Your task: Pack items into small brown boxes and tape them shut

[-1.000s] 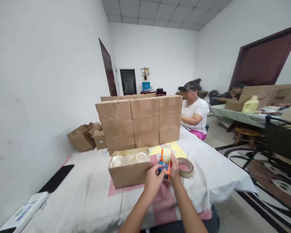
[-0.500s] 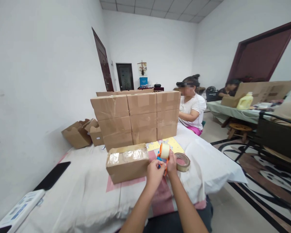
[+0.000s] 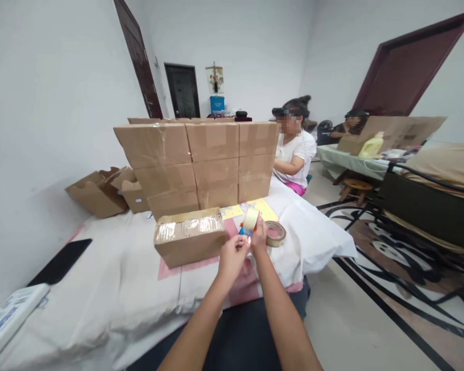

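Observation:
My right hand (image 3: 259, 235) is closed around a tape dispenser (image 3: 250, 221), orange and blue with a roll of pale tape on it. My left hand (image 3: 234, 251) is pinched at the dispenser's near end; what its fingertips hold is too small to make out. Just left of both hands a cardboard box (image 3: 191, 245) rests on the cloth, with shiny clear tape across its top. A wide roll of packing tape (image 3: 275, 234) lies flat to the right of my right hand.
Behind the box stands a wall of stacked cartons (image 3: 216, 167). Open cartons (image 3: 98, 193) lean at the left. A black flat object (image 3: 62, 260) and a white box (image 3: 13, 319) lie on the table's left side. A co-worker (image 3: 296, 149) sits beyond the stack.
The view has shifted, so the table and cartons appear farther left and higher. The dispenser has turned slightly in my hands. Another person's back now shows at the right edge.

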Available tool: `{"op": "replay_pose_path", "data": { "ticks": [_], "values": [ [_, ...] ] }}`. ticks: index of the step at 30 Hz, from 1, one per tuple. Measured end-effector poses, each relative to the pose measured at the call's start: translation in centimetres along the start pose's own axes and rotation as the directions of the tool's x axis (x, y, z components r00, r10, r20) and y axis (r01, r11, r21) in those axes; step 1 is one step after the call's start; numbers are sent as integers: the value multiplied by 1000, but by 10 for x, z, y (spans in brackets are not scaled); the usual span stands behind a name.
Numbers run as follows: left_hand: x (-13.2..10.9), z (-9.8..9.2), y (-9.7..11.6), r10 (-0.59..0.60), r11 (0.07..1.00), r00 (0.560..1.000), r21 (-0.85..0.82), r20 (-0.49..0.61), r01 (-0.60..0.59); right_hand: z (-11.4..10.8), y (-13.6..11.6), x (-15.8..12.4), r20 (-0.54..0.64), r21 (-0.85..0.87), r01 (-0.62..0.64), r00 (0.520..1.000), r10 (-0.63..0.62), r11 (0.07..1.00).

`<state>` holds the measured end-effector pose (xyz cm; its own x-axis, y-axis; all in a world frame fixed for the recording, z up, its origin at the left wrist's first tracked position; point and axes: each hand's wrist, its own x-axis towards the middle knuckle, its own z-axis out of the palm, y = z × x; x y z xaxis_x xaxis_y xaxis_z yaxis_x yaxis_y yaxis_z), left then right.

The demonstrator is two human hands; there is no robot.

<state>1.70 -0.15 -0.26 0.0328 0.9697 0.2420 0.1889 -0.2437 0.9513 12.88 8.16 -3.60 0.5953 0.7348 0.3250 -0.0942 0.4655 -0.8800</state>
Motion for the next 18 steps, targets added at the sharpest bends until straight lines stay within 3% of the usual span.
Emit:
{"op": "replay_pose_path", "data": {
  "ticks": [4,10,18],
  "values": [
    [-1,1,-10,-64,997,997,-46,50,66,2,-2,2,-46,-18,-37,998,36,999],
    [-1,-1,-25,-128,988,991,-86,-22,126,4,-5,2,-28,45,-85,996,86,995],
    [-12,-7,-26,-141,987,990,-78,-30,138,7,-6,5,-4,193,-148,988,152,970]
  ]
}}
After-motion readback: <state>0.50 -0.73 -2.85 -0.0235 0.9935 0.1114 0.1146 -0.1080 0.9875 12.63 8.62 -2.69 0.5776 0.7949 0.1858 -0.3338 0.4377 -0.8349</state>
